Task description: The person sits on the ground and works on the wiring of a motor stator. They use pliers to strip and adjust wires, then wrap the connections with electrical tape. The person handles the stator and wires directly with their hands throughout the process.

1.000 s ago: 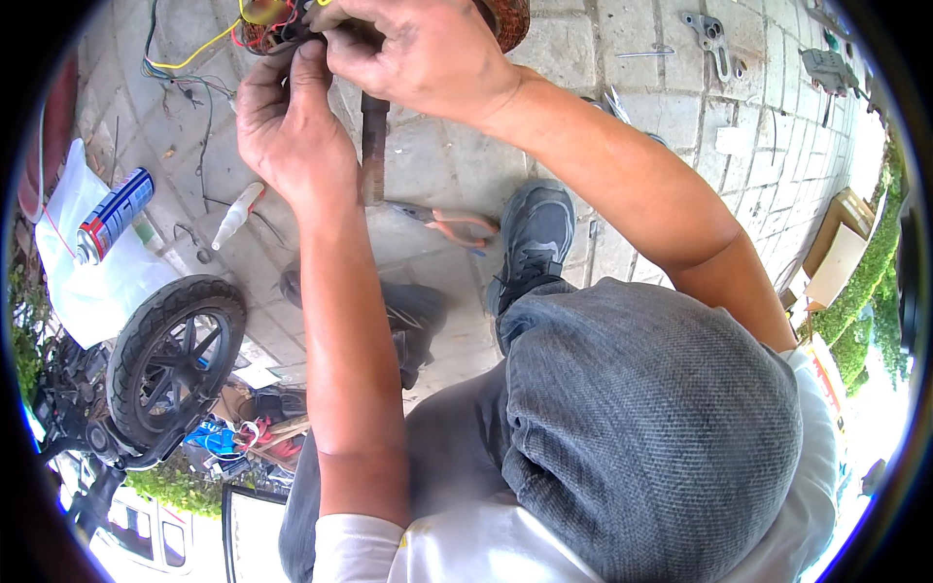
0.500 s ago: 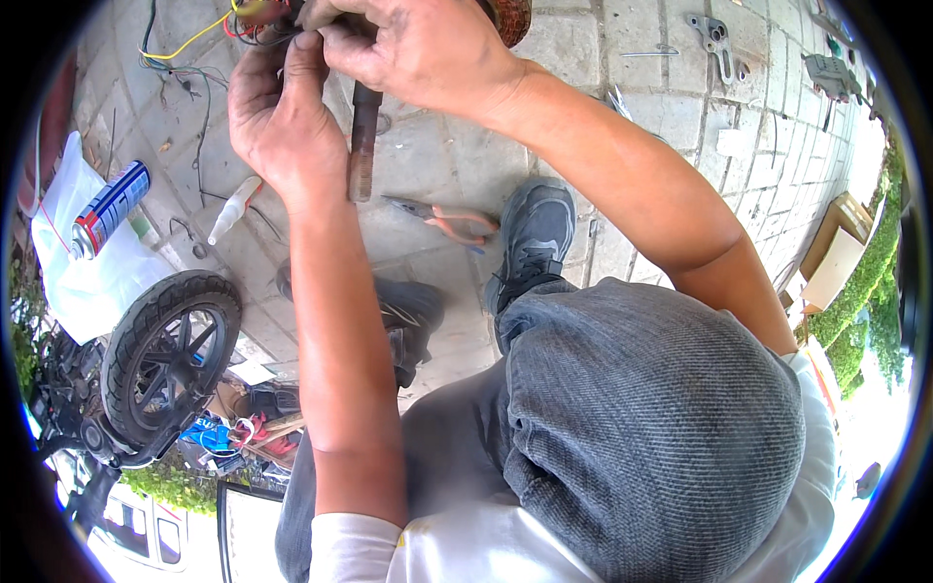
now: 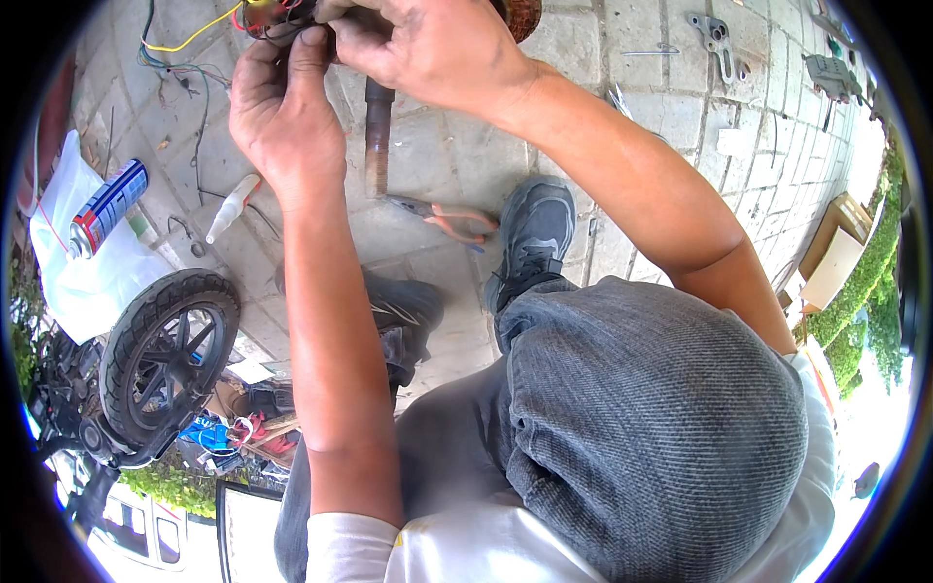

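Little change: both hands stay at the same bundle, top of view, over the far edge of the visible paving (image 3: 573, 53). Left hand (image 3: 287, 126): thumb and forefinger pinched together on dark wires (image 3: 284, 37), exact lead too small to tell. Right hand (image 3: 447, 53): fingers curled in at the same bundle, can't tell what they grip. Main shift: dark shaft (image 3: 378, 136) below the hands swung right since the last frame, lower end now nearer the pliers (image 3: 433, 215); reads as the worked part rocking while wire handling continues, my guess. Yellow wire (image 3: 199, 41) trails left, copper winding (image 3: 525, 17) just beyond right hand. Spray can (image 3: 109, 209) unmoved, toward paving's left edge, unused
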The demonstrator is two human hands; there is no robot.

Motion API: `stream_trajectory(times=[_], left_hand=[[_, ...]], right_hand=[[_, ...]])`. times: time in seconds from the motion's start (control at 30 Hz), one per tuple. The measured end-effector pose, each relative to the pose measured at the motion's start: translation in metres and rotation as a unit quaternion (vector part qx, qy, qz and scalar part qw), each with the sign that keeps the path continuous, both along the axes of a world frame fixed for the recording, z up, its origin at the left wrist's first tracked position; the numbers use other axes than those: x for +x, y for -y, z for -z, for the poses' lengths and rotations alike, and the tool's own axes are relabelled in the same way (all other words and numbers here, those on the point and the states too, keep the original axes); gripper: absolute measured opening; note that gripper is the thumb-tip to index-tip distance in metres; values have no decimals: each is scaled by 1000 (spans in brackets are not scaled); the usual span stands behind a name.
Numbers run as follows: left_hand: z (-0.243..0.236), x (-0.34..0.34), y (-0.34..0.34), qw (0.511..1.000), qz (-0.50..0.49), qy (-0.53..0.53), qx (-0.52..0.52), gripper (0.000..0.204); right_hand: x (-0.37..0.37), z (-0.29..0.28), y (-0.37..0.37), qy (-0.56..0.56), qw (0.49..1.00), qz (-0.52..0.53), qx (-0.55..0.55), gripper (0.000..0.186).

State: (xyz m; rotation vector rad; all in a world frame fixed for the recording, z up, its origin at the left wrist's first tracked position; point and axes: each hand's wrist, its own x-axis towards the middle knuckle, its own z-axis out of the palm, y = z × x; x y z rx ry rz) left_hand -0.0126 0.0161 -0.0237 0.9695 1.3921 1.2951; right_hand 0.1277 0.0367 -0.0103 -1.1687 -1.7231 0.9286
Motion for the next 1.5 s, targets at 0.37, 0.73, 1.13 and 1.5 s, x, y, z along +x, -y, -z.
stream_trajectory(times=[0.37,0.73,1.13,1.5], left_hand=[[-17,5,1,997,-6,-51,-58,14],[-19,3,7,988,-36,124,-88,18],[-22,1,7,962,-17,247,-112,25],[-23,7,7,992,-26,-118,-40,20]], right_hand=[[7,2,10,-13,999,-15,34,28],[-4,20,19,37,995,57,73,21],[4,8,24,11,1000,1,5,29],[-6,-3,5,100,992,11,-80,28]])
